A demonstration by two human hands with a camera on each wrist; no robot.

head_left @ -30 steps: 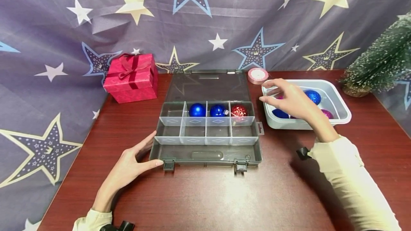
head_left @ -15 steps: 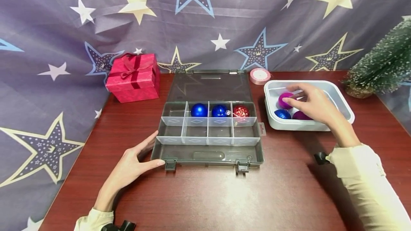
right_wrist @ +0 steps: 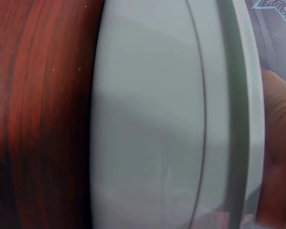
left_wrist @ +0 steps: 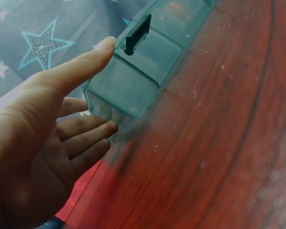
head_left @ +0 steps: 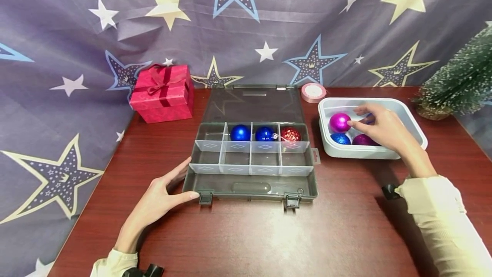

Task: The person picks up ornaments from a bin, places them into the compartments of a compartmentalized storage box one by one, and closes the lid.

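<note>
My left hand [head_left: 155, 200] rests at the left end of the grey clear divided case [head_left: 250, 188], fingers extended along its side and thumb at the front corner near a latch. In the case's back row sit a matte blue ball [head_left: 240, 133], a shiny blue ball [head_left: 264, 134] and a red glitter ball [head_left: 290, 134]. My right hand [head_left: 386, 129] is inside the white bin [head_left: 361, 153], its thumb beside a magenta ball [head_left: 340, 122], fingers loosely bent. A blue glitter ball [head_left: 340, 139] and a purple ball [head_left: 363, 140] lie in front. Another blue ball [head_left: 370, 119] is mostly hidden behind the hand.
Behind the case's right corner lies a pink ribbon roll [head_left: 313, 92]. A red gift box [head_left: 163, 93] stands back left, and a small frosted tree [head_left: 457, 76] back right. The case's lid [head_left: 253, 105] lies folded back toward the star-patterned cloth [head_left: 215, 25].
My right hand has moved rightward within the bin, and its fingertips have come away from over the magenta ball, which now shows fully. My left hand stays at the case.
</note>
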